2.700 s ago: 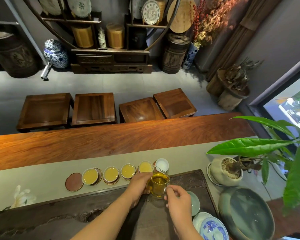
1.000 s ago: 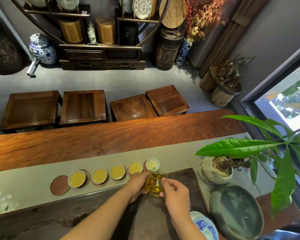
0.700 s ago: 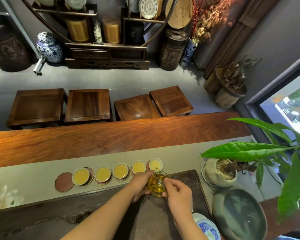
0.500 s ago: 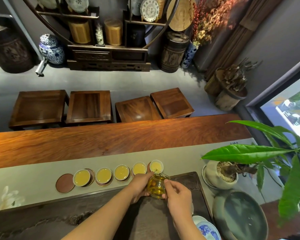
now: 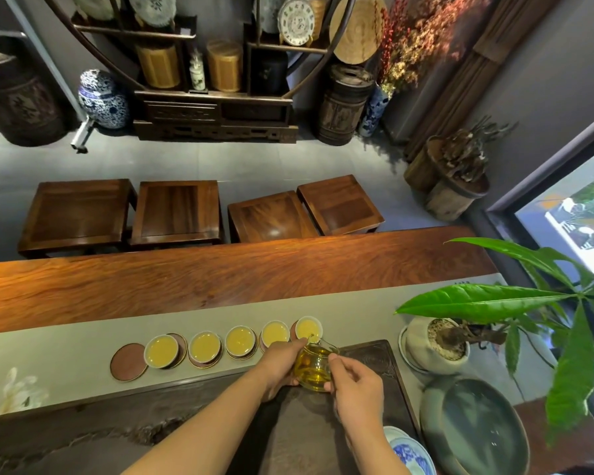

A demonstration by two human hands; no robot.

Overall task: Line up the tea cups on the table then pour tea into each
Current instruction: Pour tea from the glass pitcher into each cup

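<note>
Several small white tea cups stand in a row on round brown coasters along the grey table runner (image 5: 357, 303), each holding yellow tea. The rightmost cup (image 5: 308, 329) sits just beyond the spout of a glass pitcher (image 5: 314, 368) that is part full of amber tea. My left hand (image 5: 278, 366) cups the pitcher's left side. My right hand (image 5: 357, 392) grips its right side, at the handle. The pitcher is tilted toward the rightmost cup. The leftmost cup (image 5: 161, 351) stands next to a bare coaster (image 5: 128, 362).
A dark stone tea tray (image 5: 367, 358) lies under my hands. A potted plant (image 5: 436, 341) and a large grey-green bowl (image 5: 474, 426) stand at the right. A blue-and-white dish (image 5: 408, 457) is near my right wrist. Wooden stools line the table's far side.
The rightmost cup was white and empty 2.7 s ago and now holds yellow tea. The tea level in the pitcher has dropped. Both hands have stayed on the pitcher.
</note>
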